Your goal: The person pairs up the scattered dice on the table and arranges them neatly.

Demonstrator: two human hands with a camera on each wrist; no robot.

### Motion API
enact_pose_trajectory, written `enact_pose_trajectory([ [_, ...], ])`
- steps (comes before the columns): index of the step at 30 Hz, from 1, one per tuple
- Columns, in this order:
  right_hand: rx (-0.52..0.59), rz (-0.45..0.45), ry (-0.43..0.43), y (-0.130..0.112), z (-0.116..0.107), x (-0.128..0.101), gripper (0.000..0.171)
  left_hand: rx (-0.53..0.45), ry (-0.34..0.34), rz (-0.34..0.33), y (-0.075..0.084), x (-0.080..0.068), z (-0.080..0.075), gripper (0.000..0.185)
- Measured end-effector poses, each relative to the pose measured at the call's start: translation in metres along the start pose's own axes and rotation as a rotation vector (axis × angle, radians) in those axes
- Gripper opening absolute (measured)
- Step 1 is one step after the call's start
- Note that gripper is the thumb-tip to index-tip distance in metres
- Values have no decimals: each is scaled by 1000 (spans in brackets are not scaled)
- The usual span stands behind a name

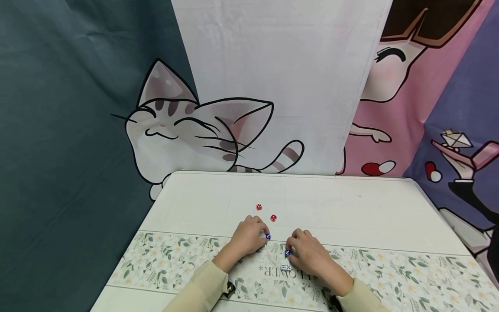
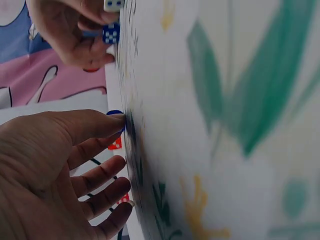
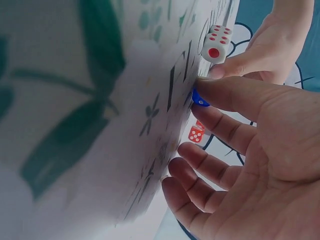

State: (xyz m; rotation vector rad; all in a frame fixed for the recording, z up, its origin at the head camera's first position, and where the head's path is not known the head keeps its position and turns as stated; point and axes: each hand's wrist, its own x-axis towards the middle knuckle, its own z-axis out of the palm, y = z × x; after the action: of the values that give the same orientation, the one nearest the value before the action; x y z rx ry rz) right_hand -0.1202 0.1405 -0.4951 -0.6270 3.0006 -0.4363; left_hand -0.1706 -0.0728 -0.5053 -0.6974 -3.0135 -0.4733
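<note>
Blue dice in fingers, red dice beyond

A cartoon-printed backdrop hangs behind the white bench, dark green left of the bench, purple right.

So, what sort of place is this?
Possibly a small indoor play or filming corner: a cartoon-printed backdrop right behind a white table with a floral band, and red dice lying on it.
</note>
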Motion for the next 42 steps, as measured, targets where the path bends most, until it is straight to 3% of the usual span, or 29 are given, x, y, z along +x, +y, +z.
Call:
enact_pose_trajectory([
  [18,2,11,33,1,2,4,20,11,-57,71,28,-12,1,13],
  [42,-8,0,28,2,4,4,19,44,-58,124,40,-14,5,12],
])
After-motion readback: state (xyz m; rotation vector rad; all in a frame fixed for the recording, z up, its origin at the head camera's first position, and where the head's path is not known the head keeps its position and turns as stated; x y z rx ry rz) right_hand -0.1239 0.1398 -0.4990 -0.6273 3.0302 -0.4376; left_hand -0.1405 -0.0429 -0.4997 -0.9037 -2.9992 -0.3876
